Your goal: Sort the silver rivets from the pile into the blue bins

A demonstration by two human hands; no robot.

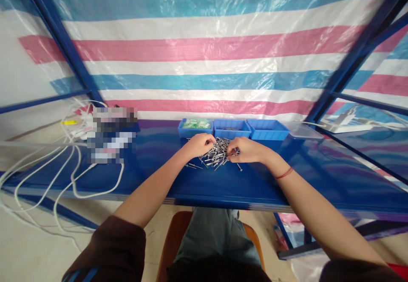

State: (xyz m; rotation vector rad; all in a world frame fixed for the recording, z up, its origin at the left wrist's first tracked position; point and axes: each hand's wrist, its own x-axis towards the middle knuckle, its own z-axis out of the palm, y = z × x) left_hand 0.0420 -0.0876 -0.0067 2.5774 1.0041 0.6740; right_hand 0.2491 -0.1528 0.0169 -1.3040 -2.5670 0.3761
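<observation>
The left hand (204, 145) and right hand (245, 149), half-curled, grip unclear, flank the pile of pins (218, 153), most loose there, few in the middle bin (234, 134) behind it.

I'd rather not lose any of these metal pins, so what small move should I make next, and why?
Probably use your right hand to draw in the stray pin: it lies apart from the pile of pins, close to that hand and toward the near edge of the blue table.
</observation>
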